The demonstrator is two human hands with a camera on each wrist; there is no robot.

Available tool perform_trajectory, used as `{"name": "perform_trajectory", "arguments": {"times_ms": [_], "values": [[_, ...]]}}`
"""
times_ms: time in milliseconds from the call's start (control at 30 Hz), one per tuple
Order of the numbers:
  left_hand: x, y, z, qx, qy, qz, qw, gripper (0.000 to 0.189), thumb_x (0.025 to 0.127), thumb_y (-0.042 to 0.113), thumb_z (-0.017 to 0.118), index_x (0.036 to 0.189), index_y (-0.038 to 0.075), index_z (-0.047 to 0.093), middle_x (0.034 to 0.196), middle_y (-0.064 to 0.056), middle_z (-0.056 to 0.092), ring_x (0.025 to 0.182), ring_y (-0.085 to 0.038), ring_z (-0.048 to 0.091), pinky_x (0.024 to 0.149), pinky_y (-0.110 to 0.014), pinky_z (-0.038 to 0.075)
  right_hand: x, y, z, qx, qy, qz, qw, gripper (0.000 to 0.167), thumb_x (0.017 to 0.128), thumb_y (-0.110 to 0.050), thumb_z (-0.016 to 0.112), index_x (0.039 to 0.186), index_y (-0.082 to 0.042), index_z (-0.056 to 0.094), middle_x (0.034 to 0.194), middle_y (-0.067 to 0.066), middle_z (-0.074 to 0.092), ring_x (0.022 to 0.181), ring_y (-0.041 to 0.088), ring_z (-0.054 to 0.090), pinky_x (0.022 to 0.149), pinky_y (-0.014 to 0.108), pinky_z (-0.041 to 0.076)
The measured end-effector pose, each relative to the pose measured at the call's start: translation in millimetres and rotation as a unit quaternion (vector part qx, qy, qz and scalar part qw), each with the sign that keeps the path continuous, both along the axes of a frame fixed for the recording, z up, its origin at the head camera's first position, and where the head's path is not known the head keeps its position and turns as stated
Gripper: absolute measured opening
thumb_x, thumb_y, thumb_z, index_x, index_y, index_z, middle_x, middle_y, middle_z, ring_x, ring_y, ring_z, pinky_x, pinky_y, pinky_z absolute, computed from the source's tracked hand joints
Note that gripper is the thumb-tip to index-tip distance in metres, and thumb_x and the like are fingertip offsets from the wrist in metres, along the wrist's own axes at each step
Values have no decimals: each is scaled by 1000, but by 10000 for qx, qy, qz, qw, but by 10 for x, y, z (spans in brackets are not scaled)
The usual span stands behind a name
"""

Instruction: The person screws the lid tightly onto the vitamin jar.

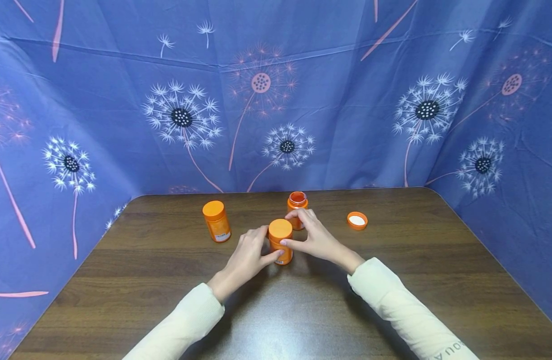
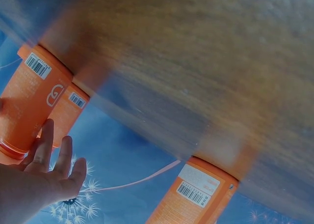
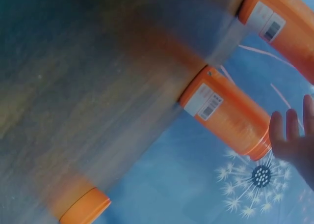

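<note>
An orange bottle (image 1: 280, 250) with a flat orange cap (image 1: 280, 229) stands upright mid-table, between both hands. My left hand (image 1: 245, 255) holds its left side, the thumb across the front and the fingers round the far side. From the right, my right hand (image 1: 316, 239) has its thumb at the cap's front edge and its index finger at the back edge. Just behind stands a second orange bottle (image 1: 297, 204), uncapped, its mouth facing up. Barcode labels show low on both bottles in the left wrist view, where the left fingers (image 2: 64, 160) extend beside them.
A third orange bottle (image 1: 217, 225), capped, stands to the left on the brown wooden table (image 1: 168, 290). An orange cap (image 1: 357, 221) lies at the right with its white inside up. A blue dandelion-print cloth (image 1: 339, 110) hangs along the table's back edge.
</note>
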State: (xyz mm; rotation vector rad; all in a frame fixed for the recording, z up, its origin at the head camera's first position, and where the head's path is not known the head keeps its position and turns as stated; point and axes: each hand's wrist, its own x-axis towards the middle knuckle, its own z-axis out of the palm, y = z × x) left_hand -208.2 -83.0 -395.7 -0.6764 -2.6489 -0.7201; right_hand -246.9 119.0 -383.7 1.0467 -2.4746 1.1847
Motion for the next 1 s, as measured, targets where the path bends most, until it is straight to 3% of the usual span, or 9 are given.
{"name": "perform_trajectory", "arguments": {"times_ms": [233,500,733,1000], "values": [[0,-1,-3,-102,60,28,9999,51,78,42,68,113,9,51,94,-1,61,94,-22,57,88,-46,41,-65,86,72,116,-380,634,9972,54,77,-25,72,125,-15,48,124,-2,50,104,29,43,84,31,42],[2,-2,8,-87,-4,14,10000,52,79,42,68,114,9,51,96,-1,61,95,-21,57,89,-46,41,-108,132,122,214,-180,1211,9922,49,82,-14,67,127,-7,49,128,4,49,108,27,42,85,28,44],[3,-5,10,-56,-27,5,10000,51,78,41,68,115,9,51,95,-1,61,93,-21,57,89,-46,41,-118,135,129,199,-66,1181,9928,45,83,-17,66,125,-11,53,125,3,51,113,20,42,84,27,44],[1,2,9,-39,-7,5,10000,51,78,40,69,114,9,51,92,-1,61,90,-20,56,86,-45,41,-117,119,105,217,-164,792,9965,41,80,-24,70,117,-16,55,119,-1,53,103,27,46,81,28,44]]}}
